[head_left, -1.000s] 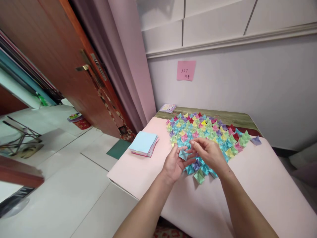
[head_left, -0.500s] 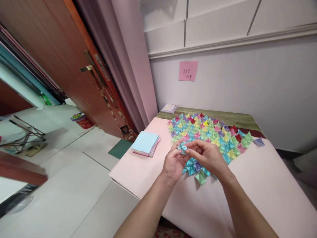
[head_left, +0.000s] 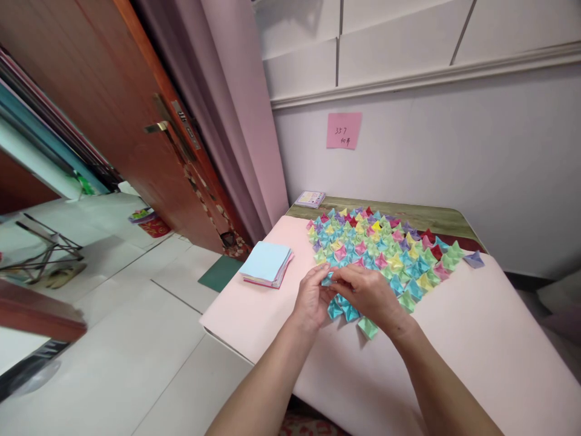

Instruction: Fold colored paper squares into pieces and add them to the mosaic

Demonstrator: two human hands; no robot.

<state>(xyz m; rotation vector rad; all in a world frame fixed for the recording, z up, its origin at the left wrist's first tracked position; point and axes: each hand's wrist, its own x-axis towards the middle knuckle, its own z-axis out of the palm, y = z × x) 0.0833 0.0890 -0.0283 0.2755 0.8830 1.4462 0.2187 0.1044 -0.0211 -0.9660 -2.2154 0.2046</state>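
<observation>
Between my two hands is a small piece of folded light-blue paper (head_left: 326,279), mostly covered by fingers. My left hand (head_left: 313,297) pinches it from the left, palm turned upward. From the right, my right hand (head_left: 367,293) has its fingertips closed on the same paper. Beneath and beyond the hands, many folded paper pieces (head_left: 403,257) in blue, green, yellow, pink, red and purple stand close together. A green piece (head_left: 368,328) sits at the near edge of the group. To the left lies a stack of square paper (head_left: 267,262), light blue on top.
Pale pink paper covers most of the table (head_left: 472,339). At its back left corner lies a small pile of printed cards (head_left: 310,198). A single purple folded piece (head_left: 474,260) sits near the right edge. A pink note (head_left: 344,130) hangs on the wall; a wooden door (head_left: 136,121) stands left.
My right hand has shifted slightly left and its fingers now cover more of the blue paper. The stack and the folded pieces have stayed in place.
</observation>
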